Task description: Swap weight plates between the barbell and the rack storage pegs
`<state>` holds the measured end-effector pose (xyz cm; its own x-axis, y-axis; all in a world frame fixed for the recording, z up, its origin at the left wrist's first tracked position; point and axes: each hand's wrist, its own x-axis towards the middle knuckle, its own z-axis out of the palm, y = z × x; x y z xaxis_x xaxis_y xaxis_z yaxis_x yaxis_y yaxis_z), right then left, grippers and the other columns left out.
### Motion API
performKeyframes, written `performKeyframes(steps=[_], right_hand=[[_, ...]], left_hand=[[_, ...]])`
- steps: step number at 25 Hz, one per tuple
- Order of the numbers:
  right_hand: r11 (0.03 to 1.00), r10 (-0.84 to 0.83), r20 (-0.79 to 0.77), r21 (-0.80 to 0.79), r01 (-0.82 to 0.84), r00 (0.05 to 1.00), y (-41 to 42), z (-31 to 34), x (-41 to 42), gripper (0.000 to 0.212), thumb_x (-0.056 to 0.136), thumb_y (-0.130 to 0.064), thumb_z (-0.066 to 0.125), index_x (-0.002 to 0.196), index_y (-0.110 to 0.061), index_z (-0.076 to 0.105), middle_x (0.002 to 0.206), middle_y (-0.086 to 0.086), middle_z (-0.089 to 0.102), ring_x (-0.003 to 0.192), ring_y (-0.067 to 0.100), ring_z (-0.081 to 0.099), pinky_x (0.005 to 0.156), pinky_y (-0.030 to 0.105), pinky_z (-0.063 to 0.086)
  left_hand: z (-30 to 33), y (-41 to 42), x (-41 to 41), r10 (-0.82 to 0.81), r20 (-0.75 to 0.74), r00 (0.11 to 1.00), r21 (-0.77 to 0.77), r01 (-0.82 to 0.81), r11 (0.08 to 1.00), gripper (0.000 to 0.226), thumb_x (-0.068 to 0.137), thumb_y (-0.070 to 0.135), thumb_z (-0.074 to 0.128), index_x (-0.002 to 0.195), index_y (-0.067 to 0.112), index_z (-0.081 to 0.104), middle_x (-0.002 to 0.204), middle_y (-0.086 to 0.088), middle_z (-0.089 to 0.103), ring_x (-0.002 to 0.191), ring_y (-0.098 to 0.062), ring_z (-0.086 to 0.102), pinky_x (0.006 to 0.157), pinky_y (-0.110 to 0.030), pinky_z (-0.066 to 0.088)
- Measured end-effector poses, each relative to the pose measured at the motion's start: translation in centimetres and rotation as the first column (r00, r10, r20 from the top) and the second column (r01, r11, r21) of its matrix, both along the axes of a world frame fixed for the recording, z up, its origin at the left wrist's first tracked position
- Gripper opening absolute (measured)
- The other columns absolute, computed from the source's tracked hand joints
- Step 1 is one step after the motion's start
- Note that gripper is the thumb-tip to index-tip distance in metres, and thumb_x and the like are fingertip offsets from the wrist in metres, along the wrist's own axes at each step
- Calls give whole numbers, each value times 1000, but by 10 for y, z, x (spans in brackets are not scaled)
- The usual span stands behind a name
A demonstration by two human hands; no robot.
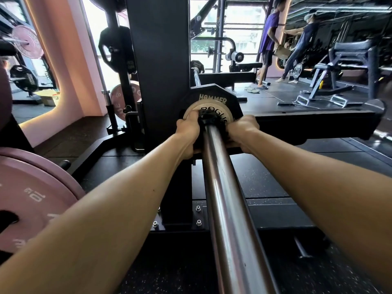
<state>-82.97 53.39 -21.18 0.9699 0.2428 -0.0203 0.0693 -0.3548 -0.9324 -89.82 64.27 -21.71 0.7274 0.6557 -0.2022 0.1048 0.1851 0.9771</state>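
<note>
Gripping the small tan plate (209, 112) with left hand (187, 132) and right hand (241, 132) curled round its rim, we find it seated on the barbell sleeve (220, 177) against the black Hammer plate (214, 96), apparently behind a collar (209, 119), so the swap looks barely begun.

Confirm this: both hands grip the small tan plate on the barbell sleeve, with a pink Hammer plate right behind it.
One detail is wrong. The head view shows the Hammer plate is black, not pink. Both the left hand and right hand do grip the small tan plate on the barbell sleeve.
</note>
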Motion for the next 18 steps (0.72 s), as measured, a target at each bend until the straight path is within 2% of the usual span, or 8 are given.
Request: performKeyframes(steps=[2,3,6,8,10,14,16,18], right_hand=[[999,-14,50,-46,16,999,-1,3,0,11,88,-4,62,98,-4,59,95,10,61,47,16,54,26,11,30],[998,-23,76,-62,28,997,0,3,3,13,88,-7,63,101,-3,60,99,10,62,53,19,57,30,13,33],[995,-24,163,-96,40,986,-1,2,-4,20,90,-14,61,109,-10,68,111,10,66,85,27,65,58,22,49],[997,33,223,-71,-18,974,-8,-3,-9,16,93,-19,58,102,-15,71,106,9,68,90,26,65,74,28,54],[991,129,213,-9,-130,969,-19,-10,-17,18,92,-21,57,104,-19,71,99,7,70,85,23,65,78,32,56],[959,268,148,56,-278,952,-40,-19,-37,45,77,-33,63,120,-23,66,101,-4,72,99,18,66,96,39,51],[952,302,222,-16,-306,927,-54,-8,-45,37,85,-34,63,120,-24,66,107,-9,68,105,12,60,96,27,45],[953,300,287,-54,-298,909,-76,17,-54,30,90,-35,59,118,-25,67,107,-9,64,105,10,56,89,22,39]], left_hand=[[-3,4,-1,-26,-9,1000,7,26,1000,57,93,52,44,134,12,46,116,-16,64,81,-27,66,42,-32,53],[-3,5,-4,-51,-18,999,-22,50,998,59,92,54,46,133,11,48,115,-17,64,82,-29,67,45,-36,55],[1,2,-15,-68,-32,997,-36,67,997,59,91,55,49,127,9,42,108,-15,62,78,-31,68,47,-40,56],[4,-4,-28,-39,12,999,60,39,997,36,98,45,46,116,16,35,94,-10,57,64,-24,65,40,-34,53],[3,-10,-46,-67,19,998,164,63,984,19,100,36,45,109,19,41,84,-8,57,50,-17,63,41,-29,52],[-8,-21,-81,-109,-61,992,287,122,950,23,95,46,52,108,27,58,93,-3,67,69,-21,68,68,-36,60],[3,-28,-93,-100,-75,992,376,121,918,25,89,54,55,101,33,62,86,4,70,77,-20,69,81,-40,58],[28,-37,-104,-72,-54,996,487,90,869,25,85,57,56,98,37,62,76,8,69,79,-16,66,82,-39,55]])
